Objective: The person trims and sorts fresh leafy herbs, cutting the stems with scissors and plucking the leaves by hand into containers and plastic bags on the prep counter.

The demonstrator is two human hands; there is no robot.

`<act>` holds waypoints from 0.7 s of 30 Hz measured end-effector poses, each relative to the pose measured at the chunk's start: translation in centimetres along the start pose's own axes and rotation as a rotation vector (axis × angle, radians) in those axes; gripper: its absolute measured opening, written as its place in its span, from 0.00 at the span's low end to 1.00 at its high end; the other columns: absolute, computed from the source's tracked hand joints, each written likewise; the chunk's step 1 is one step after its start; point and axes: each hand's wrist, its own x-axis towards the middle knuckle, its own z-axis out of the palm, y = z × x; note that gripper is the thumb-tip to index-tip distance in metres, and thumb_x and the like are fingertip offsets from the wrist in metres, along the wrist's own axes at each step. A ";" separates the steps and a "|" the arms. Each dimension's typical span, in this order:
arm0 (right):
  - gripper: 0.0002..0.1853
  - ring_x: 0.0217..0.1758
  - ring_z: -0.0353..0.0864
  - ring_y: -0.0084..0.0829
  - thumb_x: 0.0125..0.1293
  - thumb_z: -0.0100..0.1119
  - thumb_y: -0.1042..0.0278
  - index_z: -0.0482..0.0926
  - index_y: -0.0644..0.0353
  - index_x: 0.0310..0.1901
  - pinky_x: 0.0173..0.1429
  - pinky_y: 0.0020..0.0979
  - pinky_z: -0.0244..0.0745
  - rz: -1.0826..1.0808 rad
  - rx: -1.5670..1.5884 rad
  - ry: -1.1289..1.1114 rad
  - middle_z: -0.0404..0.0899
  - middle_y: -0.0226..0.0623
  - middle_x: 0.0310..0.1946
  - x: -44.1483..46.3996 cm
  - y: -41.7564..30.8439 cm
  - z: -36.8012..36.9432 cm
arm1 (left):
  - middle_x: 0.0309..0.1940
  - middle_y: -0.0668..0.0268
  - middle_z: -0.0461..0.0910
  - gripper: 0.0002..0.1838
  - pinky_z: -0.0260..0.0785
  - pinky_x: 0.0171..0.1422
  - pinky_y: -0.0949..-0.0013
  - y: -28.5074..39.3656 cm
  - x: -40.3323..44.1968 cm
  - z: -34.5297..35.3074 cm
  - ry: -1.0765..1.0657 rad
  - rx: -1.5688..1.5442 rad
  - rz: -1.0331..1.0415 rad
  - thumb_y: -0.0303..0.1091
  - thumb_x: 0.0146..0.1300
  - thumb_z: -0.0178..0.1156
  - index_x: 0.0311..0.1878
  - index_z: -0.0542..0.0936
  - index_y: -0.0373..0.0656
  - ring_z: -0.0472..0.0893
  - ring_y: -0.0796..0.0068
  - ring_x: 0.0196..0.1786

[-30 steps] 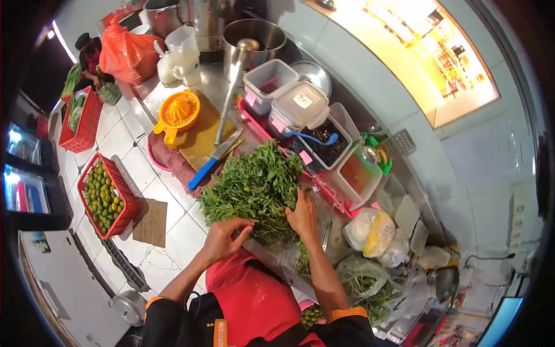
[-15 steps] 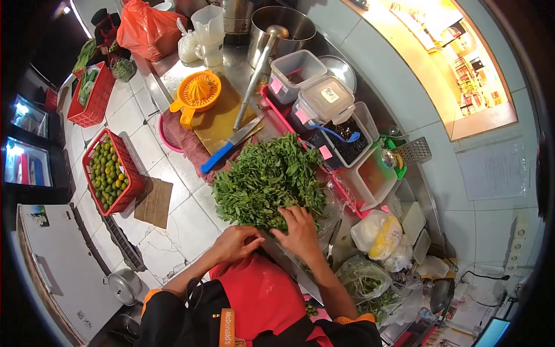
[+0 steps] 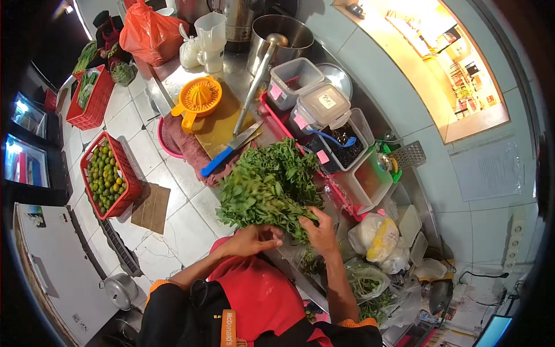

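A large heap of leafy green herbs [image 3: 277, 168] lies on the counter in front of me. My right hand [image 3: 319, 232] grips a bunch of leafy stems [image 3: 260, 199] at its lower right end; the leaves at the far left of the bunch are blurred by motion. Just left of it, close below the leaves, my left hand [image 3: 254, 240] is loosely curved with thumb and fingers apart, and I see nothing held in it. Beyond the heap, a blue-handled knife [image 3: 222, 155] rests by a yellow cutting board [image 3: 217, 124] and a reddish cloth [image 3: 188, 139].
An orange citrus juicer [image 3: 198, 97] sits on the board, beside a long-handled ladle [image 3: 254, 87]. Plastic tubs [image 3: 347, 141] line the right, one with a blue spoon. Bagged food [image 3: 378, 234] and bagged greens [image 3: 367, 283] lie nearer. A red crate of green citrus [image 3: 110, 176] stands on the floor.
My right hand has moved right and slightly down, lifting a bunch of stems from the heap. My left hand has shifted right and its fingers have opened somewhat.
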 end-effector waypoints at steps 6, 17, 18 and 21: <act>0.12 0.37 0.78 0.20 0.63 0.57 0.70 0.79 0.70 0.43 0.42 0.23 0.74 0.380 0.577 0.010 0.80 0.32 0.37 -0.5 8.6 -0.8 | 0.60 0.62 0.71 0.30 0.58 0.64 0.62 -2.4 5.7 1.1 0.058 -0.784 -0.035 0.48 0.65 0.60 0.63 0.69 0.40 0.66 0.70 0.62; 0.22 0.46 0.78 0.33 0.56 0.71 0.61 0.78 0.63 0.50 0.48 0.31 0.73 -0.248 -0.293 0.220 0.78 0.39 0.44 -2.0 0.1 1.0 | 0.47 0.61 0.78 0.30 0.68 0.49 0.67 -0.8 9.1 2.2 0.342 -0.499 -0.248 0.55 0.68 0.53 0.52 0.75 0.32 0.74 0.76 0.46; 0.26 0.45 0.78 0.32 0.51 0.74 0.64 0.77 0.63 0.51 0.48 0.31 0.73 -0.195 -0.287 0.217 0.78 0.40 0.45 -1.7 0.4 1.4 | 0.49 0.61 0.77 0.31 0.68 0.51 0.67 0.2 8.6 2.3 0.279 -0.572 -0.137 0.56 0.68 0.52 0.54 0.74 0.31 0.74 0.75 0.47; 0.23 0.44 0.76 0.24 0.55 0.70 0.69 0.76 0.64 0.52 0.49 0.27 0.72 -0.073 -0.076 0.202 0.79 0.33 0.45 -0.9 2.7 1.5 | 0.55 0.60 0.74 0.33 0.65 0.59 0.65 0.2 8.2 2.1 0.168 -0.765 -0.018 0.57 0.69 0.49 0.60 0.69 0.33 0.74 0.72 0.53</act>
